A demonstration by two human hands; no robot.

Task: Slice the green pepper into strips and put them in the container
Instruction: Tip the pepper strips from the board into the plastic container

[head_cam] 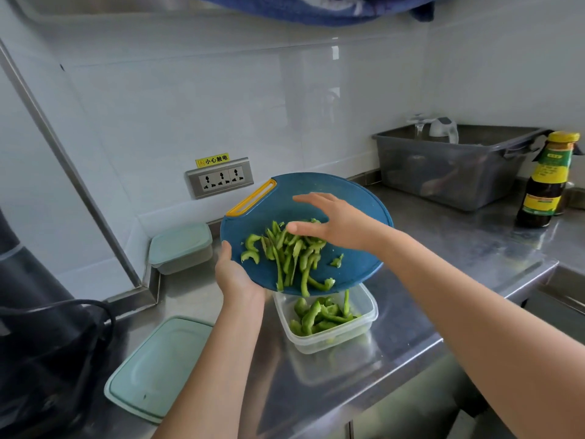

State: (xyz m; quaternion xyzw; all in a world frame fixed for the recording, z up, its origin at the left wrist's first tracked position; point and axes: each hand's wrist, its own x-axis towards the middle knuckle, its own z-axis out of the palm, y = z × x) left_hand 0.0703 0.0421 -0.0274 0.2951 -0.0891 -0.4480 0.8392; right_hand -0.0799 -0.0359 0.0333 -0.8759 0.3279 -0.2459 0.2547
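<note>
Left hand [235, 274] gripping a tilted board [250, 223] by its edge, fingers hidden, probably beneath, right hand [332, 223] lying flat-fingered on pepper strips [291, 258] pointing mostly downslope toward the container [364, 324], its far rim covered, more lying inside.

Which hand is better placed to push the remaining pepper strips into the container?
The right hand: it is open, right at the top of the pepper strips. The left hand grips the tilted cutting board over the container.
</note>
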